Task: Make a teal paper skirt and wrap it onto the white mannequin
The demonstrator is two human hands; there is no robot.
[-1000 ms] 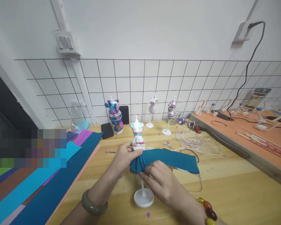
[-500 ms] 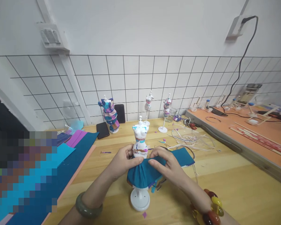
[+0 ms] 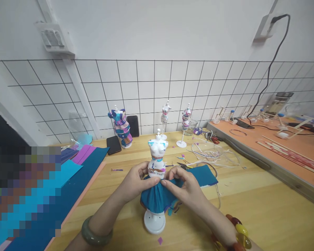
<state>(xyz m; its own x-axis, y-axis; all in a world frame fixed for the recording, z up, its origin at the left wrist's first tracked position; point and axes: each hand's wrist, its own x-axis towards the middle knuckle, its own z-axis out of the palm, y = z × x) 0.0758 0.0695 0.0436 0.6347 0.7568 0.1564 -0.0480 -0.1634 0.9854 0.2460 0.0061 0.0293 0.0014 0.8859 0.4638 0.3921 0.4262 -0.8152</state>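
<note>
In front of me a small white dress form (image 3: 157, 148) stands upright on a round white base, with blue, brown and pink scraps stuck to its torso. Teal fabric (image 3: 157, 199) hangs in gathered folds around its lower part, and a flat length of it runs off to the right behind my right hand. My left hand (image 3: 139, 178) pinches the fabric's top edge at the waist, its other fingers behind the form. Close beside it, my right hand (image 3: 184, 183) presses the same edge with thumb and fingers. The fabric behind the form is hidden.
A decorated dress form (image 3: 122, 129) and two phones (image 3: 113, 145) stand at the back left; two smaller forms (image 3: 186, 118) are behind. Scissors (image 3: 184, 165) and coiled clear cord (image 3: 209, 150) lie right. Fabric sheets (image 3: 89, 167) cover the left; an orange board (image 3: 264, 139) edges the right.
My right hand has moved left toward my left thumb, drawing the fabric's top edge into a fold at the waist. The form's base has shifted slightly left.
</note>
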